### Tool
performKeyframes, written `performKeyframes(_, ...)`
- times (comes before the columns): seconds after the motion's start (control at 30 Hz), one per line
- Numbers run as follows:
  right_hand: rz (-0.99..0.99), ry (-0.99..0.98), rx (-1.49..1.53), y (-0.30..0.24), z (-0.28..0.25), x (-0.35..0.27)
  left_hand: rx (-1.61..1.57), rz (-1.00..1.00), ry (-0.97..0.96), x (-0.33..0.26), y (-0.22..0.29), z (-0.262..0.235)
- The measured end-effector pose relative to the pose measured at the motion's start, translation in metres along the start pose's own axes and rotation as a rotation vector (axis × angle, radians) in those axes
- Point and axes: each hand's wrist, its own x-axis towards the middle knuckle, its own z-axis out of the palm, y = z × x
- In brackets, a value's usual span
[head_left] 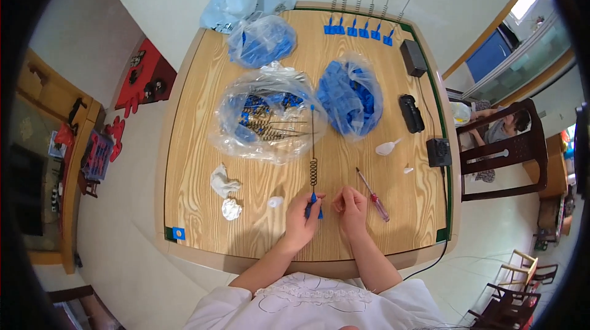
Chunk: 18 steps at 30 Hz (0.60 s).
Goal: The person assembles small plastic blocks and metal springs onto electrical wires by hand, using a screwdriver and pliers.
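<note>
My left hand is closed round the blue base of an upright coil-spring rod, a thin dark wire with a blue tip. Close by on the right, my right hand has its fingers curled together; whatever they may pinch is hidden. A screwdriver with a red, clear handle lies just right of that hand. Farther back, a clear plastic bag holds many spring rods. Beside it is another bag of blue parts. A small white bottle sits left of my left hand.
Several finished-looking spring rods stand on blue bases along the far edge. Another bag of blue parts lies at the back left. Black boxes and a black case line the right side. Crumpled tissues lie left. A person is beyond a chair.
</note>
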Motion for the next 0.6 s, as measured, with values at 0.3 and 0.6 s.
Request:
performKeyframes(0.3,0.008,-0.014,0.006,-0.006,0.008,-0.001,-0.473,-0.158,-0.056,-0.005,0.027,-0.015)
performKeyframes(0.6,0.007,-0.092,-0.056,-0.012,0.008,0.003,-0.568,-0.246,-0.175,-0.005,0.050,-0.038)
